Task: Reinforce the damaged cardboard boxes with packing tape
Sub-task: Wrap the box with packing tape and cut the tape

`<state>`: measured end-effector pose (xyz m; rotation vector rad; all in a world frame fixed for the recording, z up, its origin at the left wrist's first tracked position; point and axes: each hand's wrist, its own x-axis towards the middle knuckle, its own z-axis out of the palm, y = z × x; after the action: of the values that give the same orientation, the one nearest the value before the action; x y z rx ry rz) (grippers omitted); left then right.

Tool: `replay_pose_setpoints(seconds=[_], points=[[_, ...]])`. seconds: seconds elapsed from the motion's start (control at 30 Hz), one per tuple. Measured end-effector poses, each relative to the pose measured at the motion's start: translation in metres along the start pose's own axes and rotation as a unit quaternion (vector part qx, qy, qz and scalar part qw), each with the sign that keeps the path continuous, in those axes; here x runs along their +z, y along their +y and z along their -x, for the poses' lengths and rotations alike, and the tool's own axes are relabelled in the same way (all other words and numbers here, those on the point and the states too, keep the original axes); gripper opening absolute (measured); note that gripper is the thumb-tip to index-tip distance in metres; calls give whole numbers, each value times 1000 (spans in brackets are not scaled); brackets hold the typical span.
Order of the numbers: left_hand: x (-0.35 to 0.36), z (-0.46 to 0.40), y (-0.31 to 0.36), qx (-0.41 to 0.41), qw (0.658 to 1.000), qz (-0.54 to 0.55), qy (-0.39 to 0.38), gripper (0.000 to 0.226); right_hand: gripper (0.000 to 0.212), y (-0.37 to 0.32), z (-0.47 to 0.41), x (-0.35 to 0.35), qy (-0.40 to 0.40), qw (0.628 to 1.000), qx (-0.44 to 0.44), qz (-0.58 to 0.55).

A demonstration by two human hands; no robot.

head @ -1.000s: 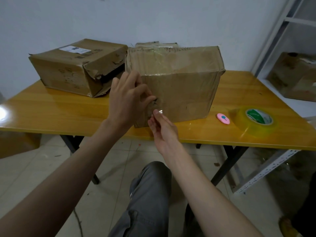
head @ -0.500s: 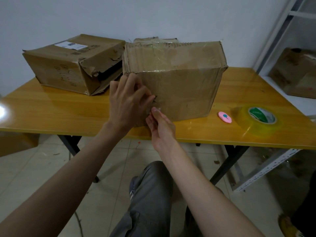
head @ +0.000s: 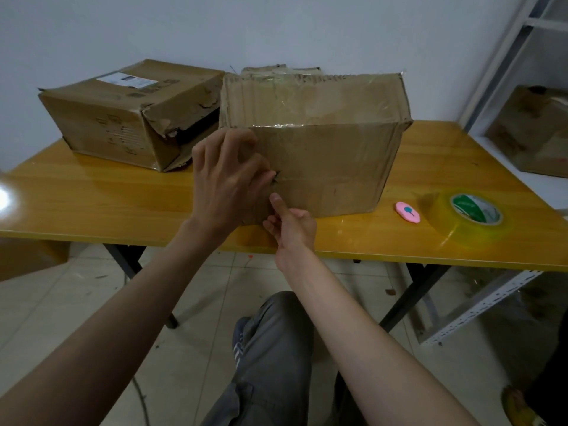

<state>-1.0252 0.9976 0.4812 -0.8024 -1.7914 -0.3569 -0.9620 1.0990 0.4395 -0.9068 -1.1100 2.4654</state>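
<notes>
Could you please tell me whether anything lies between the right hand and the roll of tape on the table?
Only the small pink oval cutter lies between the right hand and the clear tape roll with green core, flat on the yellow table.

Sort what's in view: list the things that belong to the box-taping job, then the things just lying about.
Job: near cardboard box under both hands; torn cardboard box; packing tape roll; pink cutter.

Lying about: box on the shelf; metal shelving.
</notes>
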Motion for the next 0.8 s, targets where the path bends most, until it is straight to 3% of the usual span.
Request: replay_pose_setpoints(seconds=[0.23,0.43,0.8], points=[[3,14,1,-32,999,1,-21,19,33,-3,-5,-1,-15,999,3,34],[1,21,-1,-57,997,-2,-44,28,31,-3,-7,2,-16,999,8,49],[1,26,4,-96,994,35,-40,32,56,1,-11,6,-6,997,-1,80]])
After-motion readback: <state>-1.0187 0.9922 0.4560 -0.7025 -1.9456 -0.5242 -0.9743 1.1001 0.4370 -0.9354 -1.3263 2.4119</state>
